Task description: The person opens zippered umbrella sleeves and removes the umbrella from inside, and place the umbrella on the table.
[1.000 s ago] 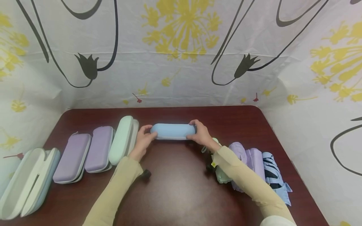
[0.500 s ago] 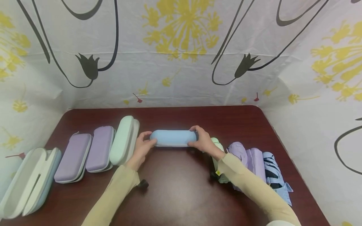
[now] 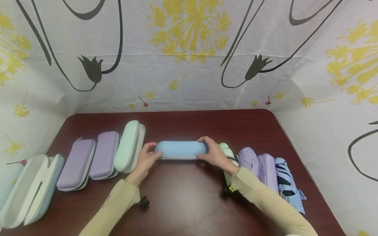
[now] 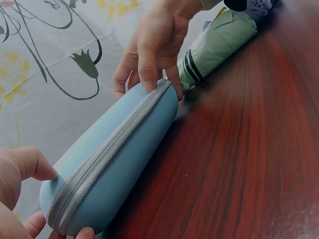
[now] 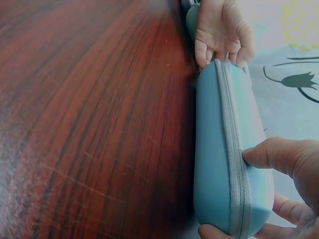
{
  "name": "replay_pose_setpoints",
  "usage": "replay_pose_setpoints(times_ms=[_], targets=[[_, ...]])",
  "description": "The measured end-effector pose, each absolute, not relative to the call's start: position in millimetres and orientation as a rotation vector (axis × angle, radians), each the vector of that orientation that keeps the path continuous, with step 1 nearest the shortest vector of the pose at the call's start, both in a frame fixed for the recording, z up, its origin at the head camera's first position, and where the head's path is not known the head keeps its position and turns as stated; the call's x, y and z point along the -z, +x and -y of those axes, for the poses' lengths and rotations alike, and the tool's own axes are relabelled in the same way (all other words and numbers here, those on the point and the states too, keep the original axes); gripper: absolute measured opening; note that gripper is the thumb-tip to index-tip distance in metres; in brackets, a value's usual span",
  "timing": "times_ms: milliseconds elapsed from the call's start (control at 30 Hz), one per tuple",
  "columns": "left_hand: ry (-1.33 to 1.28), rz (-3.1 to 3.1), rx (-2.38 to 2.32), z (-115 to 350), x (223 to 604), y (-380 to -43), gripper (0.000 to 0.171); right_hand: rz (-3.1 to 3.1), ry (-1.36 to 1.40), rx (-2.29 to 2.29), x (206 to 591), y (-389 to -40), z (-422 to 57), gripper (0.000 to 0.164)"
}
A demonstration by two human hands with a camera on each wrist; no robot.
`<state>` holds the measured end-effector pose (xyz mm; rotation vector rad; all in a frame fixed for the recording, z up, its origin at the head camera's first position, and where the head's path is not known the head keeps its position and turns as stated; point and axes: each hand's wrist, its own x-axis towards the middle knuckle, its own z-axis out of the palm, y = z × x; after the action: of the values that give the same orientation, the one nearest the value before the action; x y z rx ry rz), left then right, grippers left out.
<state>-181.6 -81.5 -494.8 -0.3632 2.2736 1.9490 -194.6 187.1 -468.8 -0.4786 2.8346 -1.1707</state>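
Note:
A light blue zippered hard case (image 3: pixel 180 150) lies lengthwise between my two hands over the middle of the table. My left hand (image 3: pixel 146 159) grips its left end, and my right hand (image 3: pixel 214 152) grips the other end. In the left wrist view the grey zipper (image 4: pixel 107 154) runs closed along the side of the case, with the left thumb pressed near it. The right wrist view shows the right thumb (image 5: pixel 269 153) on the zipper edge and the fingers curled under the end.
To the left stand a mint case (image 3: pixel 127 146), two purple cases (image 3: pixel 104 155) and an open blue case (image 3: pixel 32 191) with a pale interior. On the right lie folded umbrellas: a green one (image 3: pixel 228 153), purple ones (image 3: pixel 268 170) and a blue striped one (image 3: pixel 285 180). A patterned cloth (image 3: pixel 189 82) hangs behind the table.
Both hands have brought the blue case toward the person, down in the head view, keeping it lengthwise. More of the green umbrella now shows beside the right hand.

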Motion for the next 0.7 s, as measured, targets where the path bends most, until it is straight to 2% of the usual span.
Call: replay_pose_setpoints(times_ms=[133,267,500,700], targets=[[-0.293,-2.346,-1.891,81,495,-182,0.051,-2.794,-0.53,1.207,468,-197,-192,0.051],[-0.09,-2.567,-1.741,79,490,-185,0.053,-2.7,-0.558,1.228,465,-203,-201,0.047],[0.355,-2.874,-1.413,83,478,-190,0.048,-2.486,-0.402,1.302,458,-213,-213,0.036],[0.59,-2.895,-1.22,85,472,-195,0.053,-2.432,-0.269,1.294,459,-221,-214,0.03]])
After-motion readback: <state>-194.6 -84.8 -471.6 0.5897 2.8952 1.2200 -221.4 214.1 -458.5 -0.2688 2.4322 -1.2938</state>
